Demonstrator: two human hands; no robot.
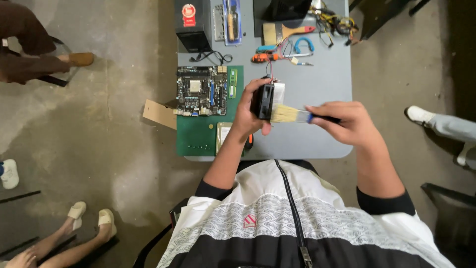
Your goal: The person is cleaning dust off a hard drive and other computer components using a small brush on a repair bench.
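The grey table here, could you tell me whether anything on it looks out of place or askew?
Mostly no. One oddity: a brown cardboard piece sticks out past the table's left edge, under the green mat holding the circuit board. The left hand holds a black fan; the right hand brushes it with a paintbrush.

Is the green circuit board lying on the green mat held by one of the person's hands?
No, the green circuit board lies untouched on the green mat, while the left hand holds a small black fan.

Prob. repair workshop: motherboard (pixel 201 90), tools, concrete floor (pixel 99 139).
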